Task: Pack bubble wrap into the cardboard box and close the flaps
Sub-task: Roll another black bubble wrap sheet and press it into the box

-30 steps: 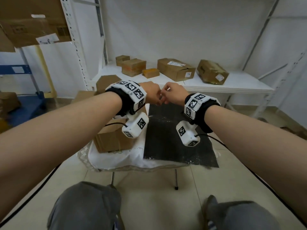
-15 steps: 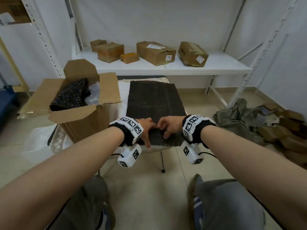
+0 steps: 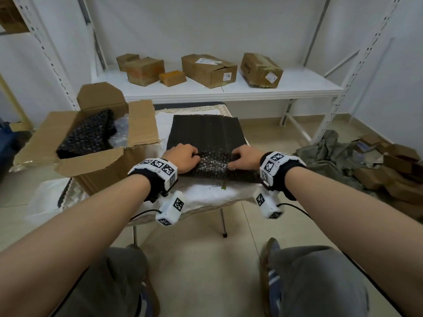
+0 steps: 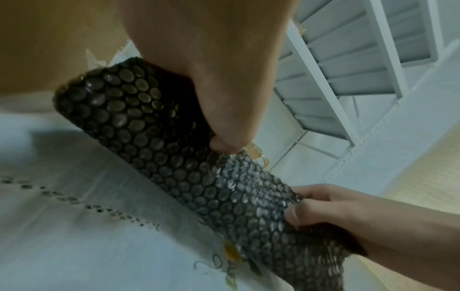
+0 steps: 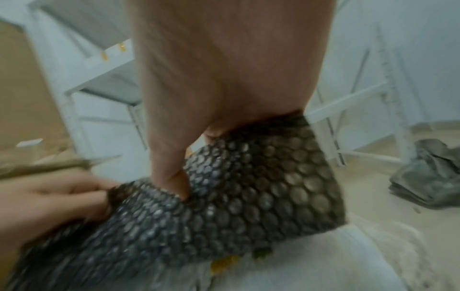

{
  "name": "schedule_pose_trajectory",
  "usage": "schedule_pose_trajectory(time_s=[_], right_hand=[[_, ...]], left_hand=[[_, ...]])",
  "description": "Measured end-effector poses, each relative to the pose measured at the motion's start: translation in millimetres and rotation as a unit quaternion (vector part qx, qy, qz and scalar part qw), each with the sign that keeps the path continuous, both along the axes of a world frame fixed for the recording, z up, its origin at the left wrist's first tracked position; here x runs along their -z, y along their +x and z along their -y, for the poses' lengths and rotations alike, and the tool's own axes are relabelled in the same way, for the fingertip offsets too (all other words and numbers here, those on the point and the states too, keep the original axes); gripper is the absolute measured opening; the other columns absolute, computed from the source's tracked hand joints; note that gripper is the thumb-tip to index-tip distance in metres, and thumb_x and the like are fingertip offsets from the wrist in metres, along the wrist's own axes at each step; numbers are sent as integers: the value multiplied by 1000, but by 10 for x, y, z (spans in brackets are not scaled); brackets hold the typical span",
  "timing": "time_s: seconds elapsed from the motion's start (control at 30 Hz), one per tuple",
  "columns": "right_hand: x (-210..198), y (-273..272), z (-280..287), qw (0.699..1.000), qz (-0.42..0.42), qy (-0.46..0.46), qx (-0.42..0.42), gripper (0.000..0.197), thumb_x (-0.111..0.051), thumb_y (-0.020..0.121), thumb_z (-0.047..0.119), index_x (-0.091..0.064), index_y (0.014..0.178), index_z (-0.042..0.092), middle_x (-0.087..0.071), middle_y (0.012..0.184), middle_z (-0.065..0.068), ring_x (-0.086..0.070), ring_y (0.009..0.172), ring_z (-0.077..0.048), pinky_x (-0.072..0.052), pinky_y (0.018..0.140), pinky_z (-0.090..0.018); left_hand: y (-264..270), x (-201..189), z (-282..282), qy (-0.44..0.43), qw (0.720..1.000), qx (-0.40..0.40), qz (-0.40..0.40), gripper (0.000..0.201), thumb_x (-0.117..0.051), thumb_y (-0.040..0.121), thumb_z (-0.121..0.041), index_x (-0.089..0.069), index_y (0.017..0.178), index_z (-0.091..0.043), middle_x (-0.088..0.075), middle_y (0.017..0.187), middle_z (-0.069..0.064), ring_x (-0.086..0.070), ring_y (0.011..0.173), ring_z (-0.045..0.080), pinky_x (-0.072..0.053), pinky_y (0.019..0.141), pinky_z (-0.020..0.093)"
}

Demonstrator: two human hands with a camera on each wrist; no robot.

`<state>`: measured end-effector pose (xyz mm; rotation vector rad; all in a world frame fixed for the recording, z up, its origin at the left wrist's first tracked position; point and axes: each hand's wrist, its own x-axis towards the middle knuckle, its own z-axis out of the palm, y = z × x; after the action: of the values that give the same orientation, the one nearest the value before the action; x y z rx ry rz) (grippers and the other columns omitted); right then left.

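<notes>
The black bubble-wrap sheet (image 3: 206, 138) lies flat on the cloth-covered worktop (image 3: 206, 193), its near edge curled into a roll. The left hand (image 3: 182, 157) and right hand (image 3: 246, 156) both grip that roll, so rolling is under way. Next, finish rolling, then carry it left into the open brown cardboard box (image 3: 91, 165), which already holds wrap.

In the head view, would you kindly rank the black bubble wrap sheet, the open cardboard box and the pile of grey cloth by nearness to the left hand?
1. Black bubble wrap sheet, gripped by left hand.
2. Open cardboard box, leftward.
3. Grey cloth pile, floor, far right.
</notes>
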<state>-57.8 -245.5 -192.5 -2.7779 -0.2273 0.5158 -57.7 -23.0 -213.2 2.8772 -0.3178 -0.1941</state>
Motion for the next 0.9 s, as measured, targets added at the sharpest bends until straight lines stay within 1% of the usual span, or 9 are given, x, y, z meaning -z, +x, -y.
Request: schedule_pose_trajectory(time_s=[0.1, 0.2, 0.27, 0.33, 0.43, 0.6, 0.7, 0.77, 0.9], right_hand=[[-26, 80, 169, 989, 11, 114, 89, 54, -64, 83, 55, -64, 116, 12, -62, 115, -7, -57, 105, -24, -42, 86, -29], [62, 102, 276, 951, 42, 244, 185, 52, -65, 78, 58, -63, 97, 10, -66, 100, -4, -60, 93, -20, -48, 85, -32], [146, 113, 314, 935, 28, 277, 219, 67, -70, 66, 63, -61, 108, 12, -68, 106, -5, -64, 98, -22, -52, 93, -40], [233, 130, 326, 936, 1, 280, 214, 68, -81, 69, 46, -54, 121, 11, -65, 116, -8, -63, 107, -26, -49, 100, -40], [328, 155, 303, 940, -5, 262, 219, 65, -81, 77, 16, -47, 131, 7, -60, 122, -9, -56, 117, -28, -43, 96, -31], [531, 239, 234, 946, -22, 224, 234, 68, -80, 78, 15, -42, 134, 10, -59, 127, -11, -56, 120, -30, -45, 100, -38], [680, 268, 212, 947, -12, 212, 243, 72, -80, 78, 14, -39, 137, 10, -59, 129, -12, -56, 119, -30, -46, 98, -37], [733, 286, 208, 947, -2, 204, 247, 77, -79, 78, 14, -36, 141, 12, -58, 130, -13, -56, 120, -31, -46, 97, -36], [763, 328, 223, 948, 3, 200, 246, 77, -78, 79, 12, -34, 142, 13, -58, 129, -14, -56, 118, -32, -47, 96, -36]], left_hand=[[21, 81, -46, -32, 999, -31, -8, 28, -38, 98, -33, -58, 87, -18, -66, 99, 12, -60, 98, 34, -49, 82, 41], [34, 168, -61, -19, 998, -52, -15, 26, -35, 100, -31, -55, 96, -14, -65, 110, 15, -60, 101, 34, -47, 82, 39], [34, 195, -51, 8, 998, -58, -4, 28, -36, 100, -30, -55, 114, -13, -63, 115, 15, -60, 104, 34, -47, 82, 39], [48, 201, -30, 40, 998, -54, 17, 30, -38, 100, -27, -53, 123, -14, -64, 116, 13, -61, 104, 34, -47, 84, 40], [81, 203, 7, 72, 995, -39, 58, 26, -47, 97, -24, -53, 120, -16, -63, 116, 8, -59, 105, 31, -41, 89, 40], [120, 282, 29, 118, 974, 17, 193, 36, -67, 81, -24, -49, 112, -21, -49, 114, 3, -51, 104, 26, -39, 92, 40], [129, 332, 26, 91, 966, 67, 233, 27, -62, 85, -29, -52, 109, -21, -48, 112, 2, -50, 102, 25, -39, 87, 37], [110, 367, 24, 42, 971, 90, 219, 20, -54, 92, -39, -57, 104, -23, -51, 107, -2, -51, 100, 23, -36, 81, 34], [55, 464, -1, 40, 992, 105, 64, 63, -36, 86, -77, -53, 126, -31, -55, 121, -7, -54, 112, 17, -44, 91, 40]])
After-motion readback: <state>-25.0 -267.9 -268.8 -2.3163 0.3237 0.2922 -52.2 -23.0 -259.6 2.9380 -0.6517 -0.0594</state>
